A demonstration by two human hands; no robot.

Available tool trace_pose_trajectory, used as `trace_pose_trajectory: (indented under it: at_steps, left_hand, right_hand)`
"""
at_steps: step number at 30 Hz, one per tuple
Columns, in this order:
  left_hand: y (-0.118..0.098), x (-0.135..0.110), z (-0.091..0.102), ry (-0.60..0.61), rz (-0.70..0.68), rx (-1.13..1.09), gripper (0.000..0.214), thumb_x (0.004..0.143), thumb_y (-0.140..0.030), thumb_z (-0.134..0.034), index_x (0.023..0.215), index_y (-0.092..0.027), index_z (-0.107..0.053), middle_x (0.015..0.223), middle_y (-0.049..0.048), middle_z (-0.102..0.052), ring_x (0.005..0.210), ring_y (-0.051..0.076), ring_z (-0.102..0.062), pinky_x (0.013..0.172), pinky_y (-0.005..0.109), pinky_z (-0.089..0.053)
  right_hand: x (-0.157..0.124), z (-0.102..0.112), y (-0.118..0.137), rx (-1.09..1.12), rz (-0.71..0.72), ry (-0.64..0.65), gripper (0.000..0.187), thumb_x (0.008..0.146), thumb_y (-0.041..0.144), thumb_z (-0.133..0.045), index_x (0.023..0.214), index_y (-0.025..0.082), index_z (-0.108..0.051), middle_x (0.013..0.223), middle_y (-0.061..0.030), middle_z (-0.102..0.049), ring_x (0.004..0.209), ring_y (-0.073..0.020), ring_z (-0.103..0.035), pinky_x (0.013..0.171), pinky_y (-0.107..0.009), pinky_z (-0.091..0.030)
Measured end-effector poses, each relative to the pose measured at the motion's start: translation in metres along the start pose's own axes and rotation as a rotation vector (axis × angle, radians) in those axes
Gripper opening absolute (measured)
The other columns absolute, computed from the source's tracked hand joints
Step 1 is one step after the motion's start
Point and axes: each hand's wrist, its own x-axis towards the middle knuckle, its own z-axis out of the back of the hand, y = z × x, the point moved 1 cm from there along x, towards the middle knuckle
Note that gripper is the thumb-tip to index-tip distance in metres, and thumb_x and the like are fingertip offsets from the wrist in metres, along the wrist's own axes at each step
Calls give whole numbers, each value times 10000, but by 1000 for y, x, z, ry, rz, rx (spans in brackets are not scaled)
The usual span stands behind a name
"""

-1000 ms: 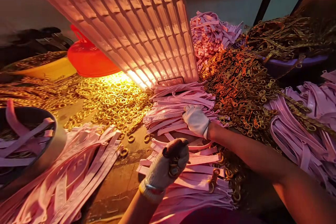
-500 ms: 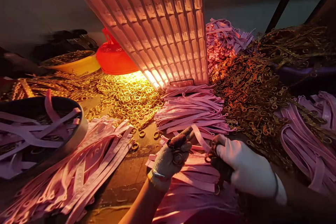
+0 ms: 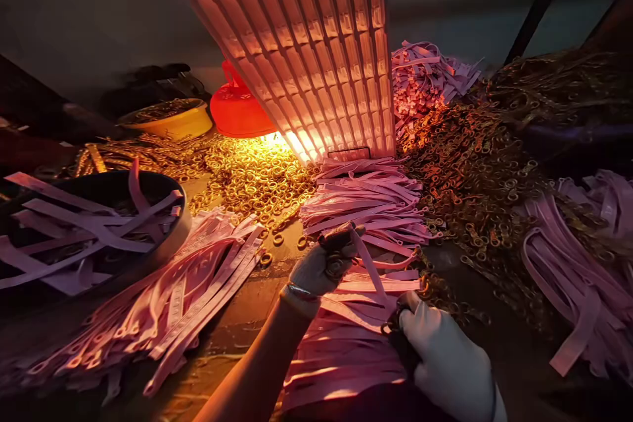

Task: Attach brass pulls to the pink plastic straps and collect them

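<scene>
Both my hands wear pale work gloves. My left hand (image 3: 324, 267) is closed around a few metal rings and pinches one end of a pink strap (image 3: 368, 267). The strap runs down and right to my right hand (image 3: 445, 359), which is closed on its other end near the bottom edge. Under both hands lies a heap of pink straps (image 3: 346, 343). A neater pile of pink straps (image 3: 366, 201) lies just beyond my left hand. Loose gold rings (image 3: 247, 181) cover the table to the left of it.
A ribbed pink-lit panel (image 3: 306, 46) leans over the table, with a red lamp (image 3: 240, 109) behind it. A dark bowl of straps (image 3: 171, 247) sits left, a yellow bowl (image 3: 173, 120) behind. Ringed chains (image 3: 475, 171) and more pink straps (image 3: 578, 270) fill the right side.
My right hand left the far strap pile, came back toward me and took hold of a strap with my left hand. It has since drawn the strap down and to the right.
</scene>
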Motion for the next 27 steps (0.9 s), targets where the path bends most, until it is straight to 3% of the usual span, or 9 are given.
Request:
trace_pose_trajectory:
  at_steps: [3, 5, 7, 9, 14, 20, 23, 27]
  left_hand:
    - [-3, -4, -7, 0, 5, 72, 257, 950, -123, -478, 1069, -54, -695, 591, 1, -497, 359, 19, -295, 312, 91, -264]
    - [2, -5, -12, 2, 6, 122, 184, 919, -140, -544, 999, -70, -694, 595, 7, -522, 370, 20, -309, 316, 90, -260]
    - [10, -5, -17, 12, 3, 164, 130, 891, -185, -620, 964, -99, -684, 617, 12, -555, 387, 18, -330, 328, 85, -256]
    - [21, -4, -23, 23, -6, 207, 139, 858, -250, -690, 913, -124, -665, 618, 5, -564, 393, 13, -329, 342, 84, -252]
    - [41, -8, -38, 34, -8, 370, 385, 788, -482, -749, 736, -130, -601, 526, -21, -489, 365, 17, -286, 322, 112, -204]
    - [42, -8, -43, 9, -45, 582, 391, 742, -484, -773, 717, -135, -598, 496, -15, -503, 367, 54, -366, 317, 140, -256]
    - [41, -4, -42, 25, -32, 646, 374, 734, -478, -754, 709, -141, -595, 496, -16, -510, 367, 62, -379, 321, 153, -267]
    - [38, -1, -36, 66, -8, 657, 358, 725, -463, -742, 770, -121, -645, 521, -6, -538, 382, 67, -399, 335, 162, -270]
  right_hand:
    - [5, -1, -5, 171, 204, -155, 160, 857, 108, -556, 942, 207, -649, 1033, -73, -658, 871, -206, -642, 753, -264, -472]
    - [12, 9, -10, 249, 316, -288, 117, 930, 173, -530, 957, 207, -638, 1005, -64, -652, 862, -193, -620, 757, -263, -453]
    - [22, 25, -16, 256, 328, -406, 136, 967, 183, -492, 974, 196, -627, 973, -68, -656, 880, -199, -609, 784, -276, -442]
    - [35, 43, -19, 180, 251, -441, 149, 943, 126, -487, 987, 182, -618, 951, -73, -659, 891, -210, -607, 790, -287, -429]
    - [56, 66, -8, -196, 43, -279, 337, 820, -5, -522, 1100, 152, -623, 998, -109, -670, 907, -252, -642, 706, -308, -407]
    - [53, 58, 2, -573, 88, -252, 356, 941, -18, -385, 1044, 172, -668, 890, -125, -674, 766, -271, -673, 564, -331, -331]
    - [55, 59, 0, -594, 59, -242, 393, 923, -59, -369, 1018, 170, -675, 874, -123, -683, 752, -273, -678, 563, -332, -314]
    - [64, 62, -7, -346, 7, -152, 380, 784, -85, -487, 997, 178, -662, 934, -88, -715, 829, -258, -689, 620, -324, -345]
